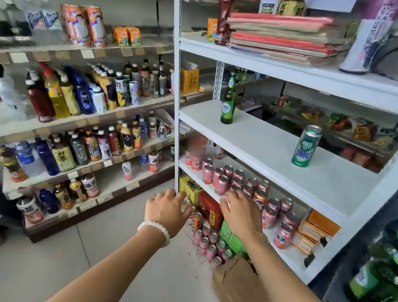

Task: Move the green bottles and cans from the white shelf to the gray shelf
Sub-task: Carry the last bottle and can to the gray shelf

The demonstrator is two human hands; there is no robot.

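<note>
Right now both my hands are out in front, lower centre of frame, holding nothing. Left hand [167,210], with a white bead bracelet [155,231] at the wrist, hangs over the floor tiles [107,253] just left of the white shelf's front post [176,83]; fingers loosely curled, slightly spread. Right hand [241,217] is palm down in front of the pink cans [227,180] on the lower board, fingers spread and relaxed; can't tell if they touch anything.

Far left: stocked drinks rack [69,117], open floor between it and the white shelf.

Middle board of the white shelf [265,144] is mostly bare. Green glass bottle [229,100] stands upright near its left rear, close to the post: slim neck, green cap, white-green label. Green can [306,146] stands upright right of centre, well apart from the bottle, silver top, white band with lettering. Plenty of bare board around both; board above gives headroom over the can, less over the bottle.

Cardboard box [244,293] sits on the floor under my right forearm. Green bottles [390,275] are crowded at the right edge on a dark shelf.
</note>
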